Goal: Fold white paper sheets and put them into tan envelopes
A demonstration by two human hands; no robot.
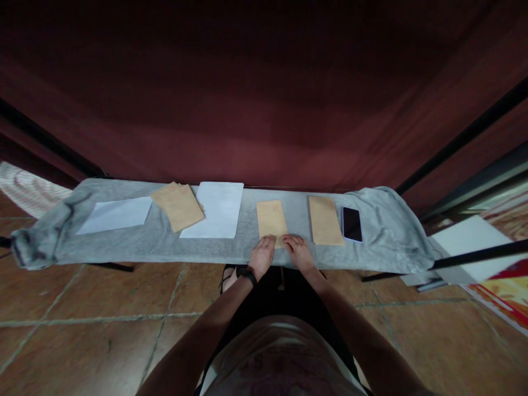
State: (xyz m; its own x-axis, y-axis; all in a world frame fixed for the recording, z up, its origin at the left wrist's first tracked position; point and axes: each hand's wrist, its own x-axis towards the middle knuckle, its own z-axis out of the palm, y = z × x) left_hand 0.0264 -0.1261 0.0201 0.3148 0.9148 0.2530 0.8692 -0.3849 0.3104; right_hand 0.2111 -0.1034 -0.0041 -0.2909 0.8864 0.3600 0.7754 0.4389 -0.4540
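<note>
A brown paper envelope [271, 217] lies flat on the grey cloth in front of me, its near end at my fingers. My left hand [263, 256], with a dark band on the wrist, has its fingers bent over the near left corner of the envelope. At the near right corner, the closed fingers of my right hand [298, 253] press on the same edge. The two hands are slightly apart, with a strip of envelope showing between them. Fingertips and thumbs are partly hidden. Just to the right lies a stack of brown envelopes [325, 221].
A phone [352, 224] lies right of the stack. Leftward are white paper sheets [220, 209], a fanned pile of brown envelopes [179, 206] and another white sheet [117, 214]. Grey cloth [136, 246] covers the narrow table. A dark red curtain [264, 121] hangs behind it.
</note>
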